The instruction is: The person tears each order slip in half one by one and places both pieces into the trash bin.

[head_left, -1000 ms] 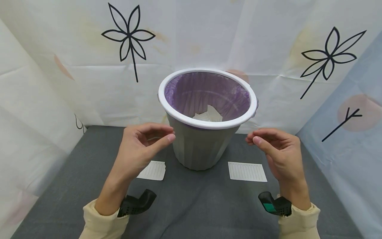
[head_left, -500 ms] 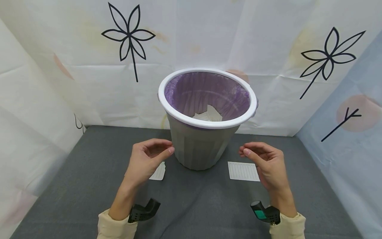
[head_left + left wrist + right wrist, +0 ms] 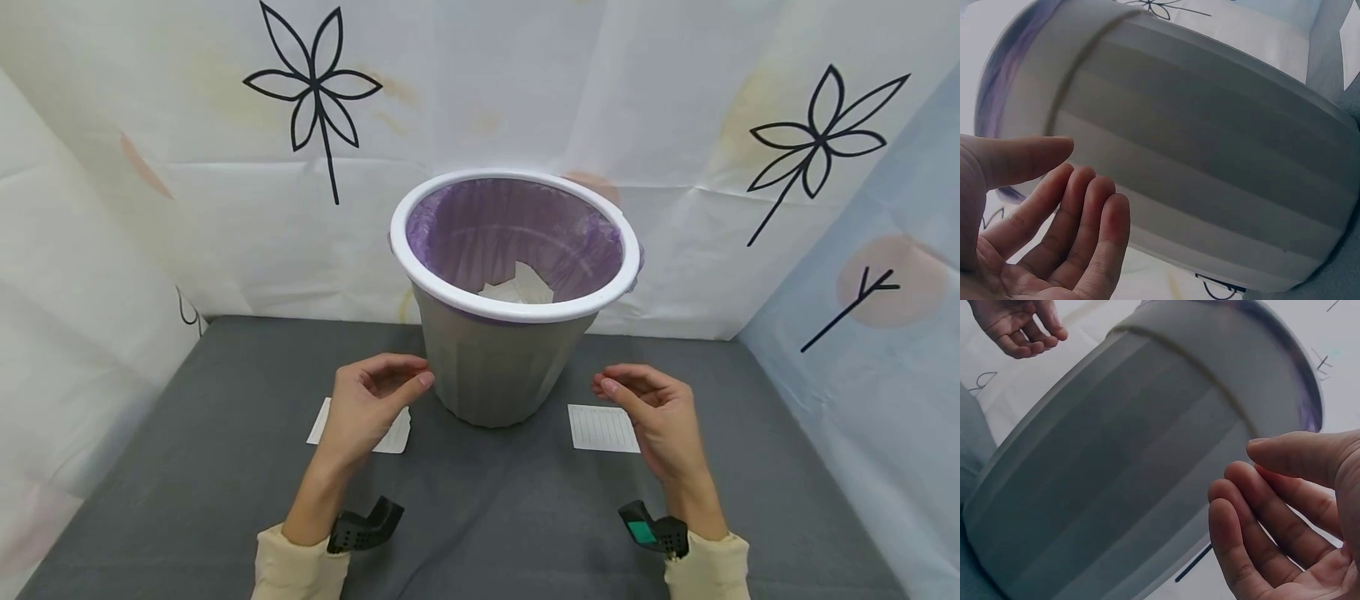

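Observation:
In the head view a trash bin point(image 3: 498, 367) with a white rim and purple liner stands between my hands. Scraps of paper point(image 3: 522, 287) lie inside it. My left hand point(image 3: 366, 408), its fingers loosely bent, hovers left of the bin and partly covers a torn lined paper point(image 3: 394, 433). On the other side my right hand point(image 3: 660, 417), bent likewise, is over the edge of a lined paper card point(image 3: 602, 427). Neither hand holds anything. Both wrist views show a gap between thumb and fingers, with the ribbed bin wall point(image 3: 1210, 137) behind.
A dark grey cloth point(image 3: 480, 517) covers the table. Behind the bin hangs a pale curtain point(image 3: 510, 83) with leaf drawings, and similar sheets close in both sides. A thin black cord point(image 3: 189, 308) shows at the back left corner.
Both hands have come lower and nearer to me, and the right has shifted left. Their loose finger pose stays alike. The bin and papers keep their places, while the head view has shifted slightly.

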A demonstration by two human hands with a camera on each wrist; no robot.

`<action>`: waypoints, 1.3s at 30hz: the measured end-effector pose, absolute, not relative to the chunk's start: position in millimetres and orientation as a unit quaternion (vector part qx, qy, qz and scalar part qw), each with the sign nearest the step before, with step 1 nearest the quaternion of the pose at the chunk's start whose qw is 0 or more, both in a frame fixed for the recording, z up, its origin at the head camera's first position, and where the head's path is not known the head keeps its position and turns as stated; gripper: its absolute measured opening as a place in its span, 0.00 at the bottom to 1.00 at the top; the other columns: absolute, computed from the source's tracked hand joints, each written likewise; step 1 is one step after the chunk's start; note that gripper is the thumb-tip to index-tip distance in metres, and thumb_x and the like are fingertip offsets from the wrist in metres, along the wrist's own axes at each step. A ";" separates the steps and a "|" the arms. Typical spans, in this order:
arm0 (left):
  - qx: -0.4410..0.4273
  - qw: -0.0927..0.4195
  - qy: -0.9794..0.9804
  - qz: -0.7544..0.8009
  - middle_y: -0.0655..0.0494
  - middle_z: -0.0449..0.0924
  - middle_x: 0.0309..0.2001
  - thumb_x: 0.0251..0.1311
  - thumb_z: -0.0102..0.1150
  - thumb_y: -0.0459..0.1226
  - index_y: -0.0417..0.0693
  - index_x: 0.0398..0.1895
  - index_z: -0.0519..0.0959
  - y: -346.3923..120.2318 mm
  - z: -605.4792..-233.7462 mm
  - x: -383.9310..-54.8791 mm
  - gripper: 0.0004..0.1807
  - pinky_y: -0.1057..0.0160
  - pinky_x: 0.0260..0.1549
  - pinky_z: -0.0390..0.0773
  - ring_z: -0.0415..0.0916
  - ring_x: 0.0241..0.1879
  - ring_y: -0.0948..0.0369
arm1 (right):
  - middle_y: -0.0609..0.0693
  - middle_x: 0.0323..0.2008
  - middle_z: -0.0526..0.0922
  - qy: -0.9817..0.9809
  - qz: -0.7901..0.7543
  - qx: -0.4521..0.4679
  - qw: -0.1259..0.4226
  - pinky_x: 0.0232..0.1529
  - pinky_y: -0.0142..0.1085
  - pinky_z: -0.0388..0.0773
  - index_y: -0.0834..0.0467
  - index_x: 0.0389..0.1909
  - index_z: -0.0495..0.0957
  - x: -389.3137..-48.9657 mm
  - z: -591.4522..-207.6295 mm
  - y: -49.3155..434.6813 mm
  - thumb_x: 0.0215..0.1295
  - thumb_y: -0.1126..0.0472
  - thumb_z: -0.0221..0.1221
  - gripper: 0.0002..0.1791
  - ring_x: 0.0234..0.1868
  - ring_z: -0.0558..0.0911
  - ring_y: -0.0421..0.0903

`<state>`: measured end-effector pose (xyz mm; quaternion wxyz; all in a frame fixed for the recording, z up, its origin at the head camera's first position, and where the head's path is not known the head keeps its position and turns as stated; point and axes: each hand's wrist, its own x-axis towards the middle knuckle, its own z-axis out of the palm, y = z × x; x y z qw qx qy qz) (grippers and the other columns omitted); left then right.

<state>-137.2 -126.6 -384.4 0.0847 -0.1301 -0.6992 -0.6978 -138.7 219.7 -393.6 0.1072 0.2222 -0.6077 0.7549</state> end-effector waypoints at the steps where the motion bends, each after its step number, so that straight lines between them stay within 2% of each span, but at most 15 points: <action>1: -0.129 0.086 -0.700 -0.697 0.49 0.86 0.40 0.61 0.68 0.27 0.25 0.47 0.82 -127.5 -385.4 -137.7 0.14 0.64 0.42 0.83 0.85 0.40 0.59 | 0.55 0.40 0.89 -0.611 0.754 0.216 0.109 0.48 0.37 0.83 0.79 0.46 0.78 -139.3 -395.0 218.3 0.66 0.83 0.55 0.09 0.42 0.88 0.48; 5: -0.119 0.097 -0.703 -0.695 0.51 0.86 0.39 0.61 0.68 0.27 0.28 0.46 0.83 -134.1 -390.8 -140.3 0.12 0.65 0.40 0.83 0.85 0.39 0.60 | 0.55 0.38 0.89 -0.627 0.748 0.187 0.114 0.47 0.37 0.83 0.83 0.45 0.76 -143.0 -402.4 212.8 0.65 0.82 0.57 0.09 0.41 0.88 0.48; 12: -0.102 0.116 -0.707 -0.690 0.54 0.86 0.41 0.62 0.68 0.27 0.27 0.48 0.82 -151.6 -400.1 -145.2 0.14 0.66 0.45 0.82 0.84 0.42 0.60 | 0.53 0.37 0.89 -0.654 0.736 0.127 0.118 0.45 0.36 0.83 0.82 0.46 0.76 -147.4 -410.8 212.0 0.65 0.79 0.60 0.11 0.39 0.88 0.47; 16: -0.085 0.123 -0.716 -0.681 0.52 0.87 0.43 0.62 0.68 0.28 0.28 0.50 0.81 -162.8 -409.3 -151.1 0.16 0.68 0.46 0.81 0.85 0.43 0.62 | 0.52 0.37 0.89 -0.663 0.731 0.112 0.112 0.45 0.36 0.83 0.81 0.46 0.76 -147.5 -413.5 210.9 0.64 0.78 0.62 0.12 0.40 0.88 0.46; 22: -0.069 0.117 -0.749 -0.649 0.51 0.85 0.47 0.62 0.69 0.31 0.30 0.56 0.80 -189.1 -424.7 -155.4 0.20 0.70 0.48 0.79 0.83 0.46 0.64 | 0.49 0.37 0.88 -0.689 0.708 0.137 0.075 0.44 0.36 0.83 0.79 0.45 0.78 -146.0 -419.3 198.2 0.64 0.76 0.63 0.11 0.38 0.87 0.46; 27: -0.064 0.101 -0.798 -0.591 0.43 0.83 0.53 0.61 0.71 0.33 0.31 0.59 0.78 -211.0 -435.9 -156.2 0.24 0.73 0.49 0.77 0.81 0.48 0.67 | 0.49 0.37 0.87 -0.696 0.696 0.175 0.028 0.44 0.37 0.83 0.78 0.45 0.79 -143.1 -422.6 178.6 0.65 0.74 0.64 0.11 0.39 0.87 0.46; 30: -0.058 0.089 -0.833 -0.543 0.39 0.81 0.56 0.61 0.72 0.36 0.33 0.60 0.78 -222.0 -441.4 -156.2 0.27 0.68 0.52 0.78 0.81 0.51 0.61 | 0.51 0.37 0.88 -0.689 0.700 0.187 0.004 0.44 0.39 0.84 0.78 0.45 0.79 -139.6 -424.4 164.3 0.64 0.74 0.64 0.12 0.39 0.87 0.47; 34: -0.054 0.068 -0.863 -0.498 0.38 0.80 0.58 0.60 0.73 0.37 0.35 0.63 0.77 -234.6 -450.8 -157.0 0.30 0.48 0.58 0.75 0.78 0.58 0.45 | 0.59 0.39 0.87 -0.686 0.701 0.195 -0.020 0.44 0.38 0.84 0.77 0.45 0.80 -133.1 -426.7 144.4 0.63 0.73 0.66 0.12 0.40 0.88 0.46; 36: -0.050 0.059 -0.872 -0.483 0.36 0.79 0.59 0.58 0.74 0.36 0.33 0.64 0.76 -240.4 -456.6 -157.3 0.31 0.41 0.59 0.72 0.76 0.60 0.41 | 0.64 0.40 0.86 -0.684 0.702 0.196 -0.035 0.45 0.38 0.84 0.77 0.45 0.80 -129.7 -428.7 133.7 0.63 0.72 0.67 0.13 0.41 0.88 0.45; 39: -0.041 0.045 -0.883 -0.465 0.33 0.77 0.60 0.56 0.76 0.35 0.32 0.64 0.75 -247.4 -465.1 -157.4 0.33 0.37 0.59 0.71 0.74 0.61 0.37 | 0.69 0.42 0.85 -0.674 0.709 0.200 -0.061 0.46 0.37 0.84 0.78 0.46 0.80 -124.4 -433.7 117.1 0.63 0.72 0.67 0.15 0.43 0.88 0.47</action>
